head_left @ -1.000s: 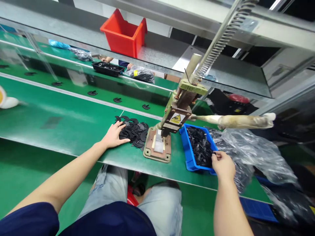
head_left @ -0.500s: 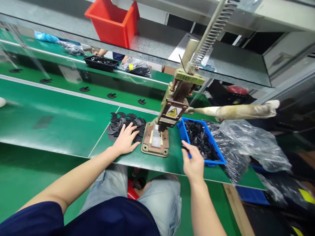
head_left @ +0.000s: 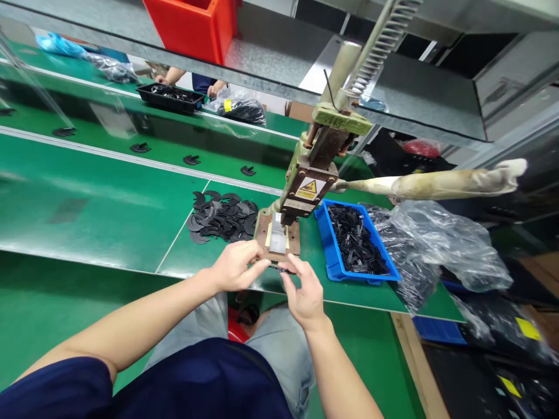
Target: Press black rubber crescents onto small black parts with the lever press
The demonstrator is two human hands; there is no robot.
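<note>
My left hand (head_left: pixel 239 265) and my right hand (head_left: pixel 304 289) meet at the front edge of the hand press (head_left: pixel 301 192). The right fingers are closed in a pinch on a small black plastic part (head_left: pixel 278 267), of which only a dark sliver shows. Thumb and fingers of the left hand are drawn together too, and what they hold is hidden. Left of the press base lies a pile of black crescent-shaped plastic pieces (head_left: pixel 222 215). To its right stands a blue bin (head_left: pixel 331 247) full of small thin black parts (head_left: pixel 356 238).
The press lever (head_left: pixel 437 185), wrapped in pale cloth, sticks out rightward above clear plastic bags (head_left: pixel 449 244). Several black pieces (head_left: pixel 140 148) lie spaced along the green belt behind. A red bin (head_left: pixel 192 29) sits on the overhead shelf. Across the belt, a co-worker's hands (head_left: pixel 216 88) are near a black tray (head_left: pixel 170 98).
My left hand has left the crescent pile and moved right to the press front. My right hand has moved left from the blue bin to meet it. The camera view has shifted slightly.
</note>
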